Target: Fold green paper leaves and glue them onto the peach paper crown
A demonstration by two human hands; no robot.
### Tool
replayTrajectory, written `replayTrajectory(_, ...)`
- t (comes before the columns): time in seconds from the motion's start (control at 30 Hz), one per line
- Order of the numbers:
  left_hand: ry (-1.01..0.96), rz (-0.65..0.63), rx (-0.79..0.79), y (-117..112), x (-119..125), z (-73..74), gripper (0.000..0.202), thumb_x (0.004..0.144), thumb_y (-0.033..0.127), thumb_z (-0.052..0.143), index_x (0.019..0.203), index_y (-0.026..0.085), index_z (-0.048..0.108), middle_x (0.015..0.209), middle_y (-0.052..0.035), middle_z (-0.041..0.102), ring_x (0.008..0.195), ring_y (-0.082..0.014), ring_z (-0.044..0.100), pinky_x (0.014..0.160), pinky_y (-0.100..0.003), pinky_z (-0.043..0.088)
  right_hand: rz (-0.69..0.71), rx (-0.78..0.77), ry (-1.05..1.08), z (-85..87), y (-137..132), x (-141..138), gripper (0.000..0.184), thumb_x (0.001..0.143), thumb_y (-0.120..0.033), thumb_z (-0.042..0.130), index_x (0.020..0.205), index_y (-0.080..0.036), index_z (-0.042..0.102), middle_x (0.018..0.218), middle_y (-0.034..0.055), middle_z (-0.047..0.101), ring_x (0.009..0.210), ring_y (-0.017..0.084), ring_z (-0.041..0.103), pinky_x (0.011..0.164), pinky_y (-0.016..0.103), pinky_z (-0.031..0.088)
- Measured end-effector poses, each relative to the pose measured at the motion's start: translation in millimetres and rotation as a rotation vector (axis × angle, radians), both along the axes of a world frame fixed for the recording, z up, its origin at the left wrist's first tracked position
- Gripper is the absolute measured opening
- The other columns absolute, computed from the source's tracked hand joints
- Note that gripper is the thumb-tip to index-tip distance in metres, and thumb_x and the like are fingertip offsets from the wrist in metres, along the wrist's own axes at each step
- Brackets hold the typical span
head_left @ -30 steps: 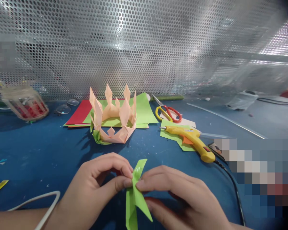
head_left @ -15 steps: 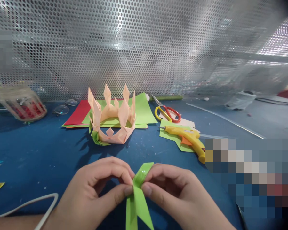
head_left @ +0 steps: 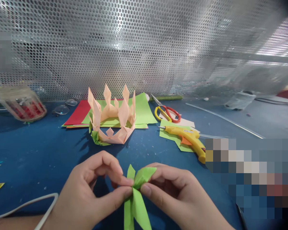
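Together left hand (head_left: 91, 191), right hand (head_left: 180, 195) pinch green paper strip (head_left: 135, 195).

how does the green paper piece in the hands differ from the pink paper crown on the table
The green paper piece is pinched between the left hand and right hand; the pink paper crown stands untouched on the blue table. The green piece is a narrow folded strip; the crown is a closed ring with upright points. Both are folded paper.

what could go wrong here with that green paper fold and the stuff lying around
1. The green paper piece is pinched only at its middle by the left hand and right hand, so a hard pull might tear or crumple it.
2. The glue gun lies on the table near the right hand; if it is hot, a stray reach may burn.
3. The pink paper crown stands just beyond the hands and could get knocked.
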State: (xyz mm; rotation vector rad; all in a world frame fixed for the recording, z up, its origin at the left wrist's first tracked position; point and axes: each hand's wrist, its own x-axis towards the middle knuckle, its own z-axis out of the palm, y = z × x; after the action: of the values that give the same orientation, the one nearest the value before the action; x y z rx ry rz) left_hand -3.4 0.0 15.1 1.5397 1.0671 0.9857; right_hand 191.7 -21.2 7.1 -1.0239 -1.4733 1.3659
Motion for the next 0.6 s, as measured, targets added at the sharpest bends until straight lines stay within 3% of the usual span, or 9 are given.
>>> replayTrajectory(0.2, -0.106, 0.139, -0.144, -6, 13, 6.6, 0.026, 0.06, 0.015, 0.071, 0.071, 0.023, 0.049, 0.055, 0.0106, 0.063, 0.056, -0.0074, 0.057, 0.056, -0.015, 0.043, -0.024, 0.153, -0.095, 5.3, 1, 0, 0.008, 0.084, -0.016, 0.066, 0.081, -0.02, 0.072, 0.087, 0.0008, 0.073, 0.078, 0.012, 0.07, 0.07, 0.015, 0.056)
replayTrajectory(0.33, -0.143, 0.116, -0.182, -7, 19, 9.2, 0.025, 0.058, 0.012, 0.069, 0.071, 0.022, 0.051, 0.055, 0.0095, 0.065, 0.057, -0.0084, 0.057, 0.057, -0.016, 0.043, -0.057, 0.36, -0.16, 5.8, 2, 2, 0.018, 0.08, -0.005, 0.066, 0.077, -0.022, 0.074, 0.083, -0.0004, 0.073, 0.075, 0.009, 0.069, 0.069, 0.01, 0.055)
replayTrajectory(0.47, -0.143, 0.074, -0.224, -5, 18, 9.2, 0.021, 0.055, 0.01, 0.068, 0.068, 0.021, 0.055, 0.055, 0.0079, 0.066, 0.055, -0.0083, 0.055, 0.056, -0.016, 0.043, -0.034, 0.55, -0.253, 7.7, 1, 5, 0.02, 0.079, -0.001, 0.064, 0.079, -0.017, 0.075, 0.082, 0.0039, 0.075, 0.071, 0.01, 0.071, 0.068, 0.012, 0.056)
replayTrajectory(0.6, -0.12, 0.015, -0.22, -1, 12, 4.3, 0.013, 0.058, 0.009, 0.071, 0.061, 0.019, 0.065, 0.057, 0.0059, 0.065, 0.052, -0.0069, 0.054, 0.052, -0.014, 0.044, -0.023, 0.625, -0.302, 8.8, 1, 6, 0.021, 0.08, -0.001, 0.064, 0.083, -0.018, 0.076, 0.085, 0.0055, 0.076, 0.072, 0.011, 0.072, 0.069, 0.012, 0.056)
